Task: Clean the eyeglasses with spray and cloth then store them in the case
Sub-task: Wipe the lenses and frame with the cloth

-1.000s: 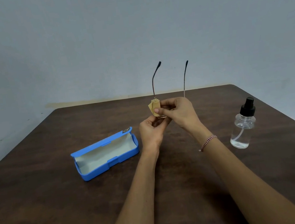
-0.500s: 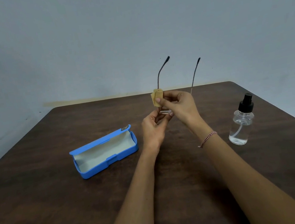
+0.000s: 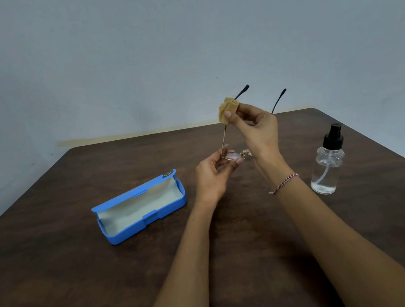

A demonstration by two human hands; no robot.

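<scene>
1. Head view, change: the cloth (image 3: pixel 228 110) has been drawn up from the lens level to just below the dark tip of 1 temple arm, upper centre of the frame. The eyeglasses (image 3: pixel 231 155) have been tilted further to the right.
2. Meaning, as judged: the wiping has been taken from the lens onto the arm, so cleaning is likely late. Storing has not been begun.
3. Grips: the cloth is pinched round the arm between thumb and fingers of the right hand (image 3: pixel 255 130). The front of the eyeglasses is held at the lens rim by the fingertips of the left hand (image 3: pixel 212 175).
4. Thing: a thin gold-toned wire frame is seen, with a clear, faintly pink lens. Both arms are unfolded and point up and right against the wall. The eyeglasses are held above the table (image 3: pixel 57 277), at centre frame.
5. The blue case (image 3: pixel 139 209) is seen open at lower left of centre, with its pale lining bare. The spray bottle (image 3: pixel 328 167) is stood upright at the right, well apart.
</scene>
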